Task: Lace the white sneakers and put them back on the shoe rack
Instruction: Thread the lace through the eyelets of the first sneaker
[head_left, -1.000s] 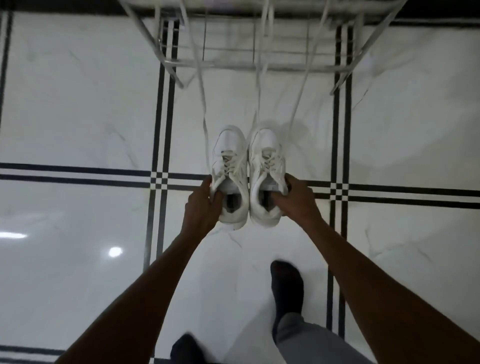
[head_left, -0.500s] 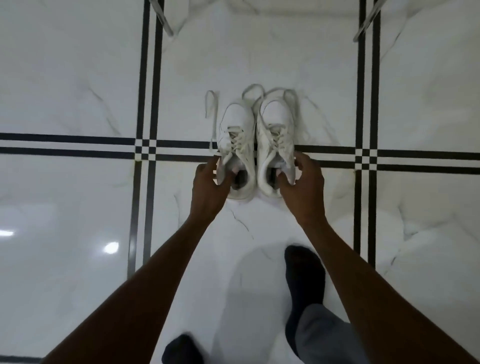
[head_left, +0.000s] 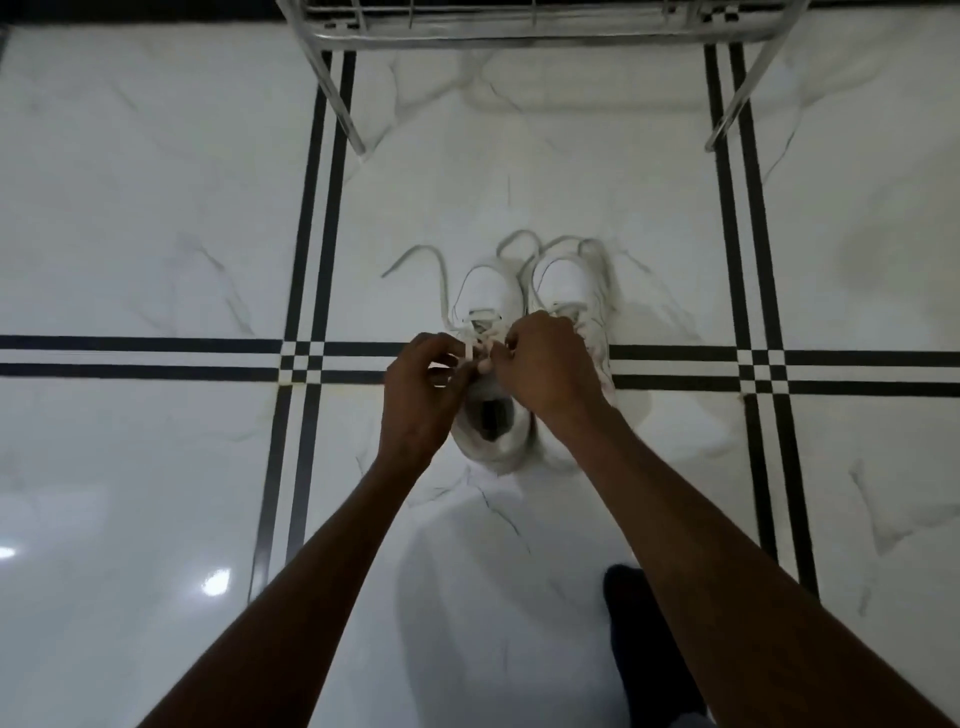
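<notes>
Two white sneakers stand side by side on the floor, toes pointing away from me. Over the tongue of the left sneaker (head_left: 491, 296), my left hand (head_left: 423, 395) and my right hand (head_left: 545, 369) each pinch a strand of its white lace (head_left: 441, 291), which loops out loose to the left. The right sneaker (head_left: 563, 278) is partly hidden behind my right hand; its lace lies in loops around the toe. The white metal shoe rack (head_left: 540, 36) stands beyond the shoes at the top edge.
The floor is glossy white marble tile with black double stripes (head_left: 156, 356). The rack's two front legs (head_left: 345, 114) stand on the floor ahead of the shoes. My dark-socked foot (head_left: 644, 634) is at the bottom right.
The sneakers were carried down and set on the floor. Both hands let go of the heels and moved onto the left sneaker's lace.
</notes>
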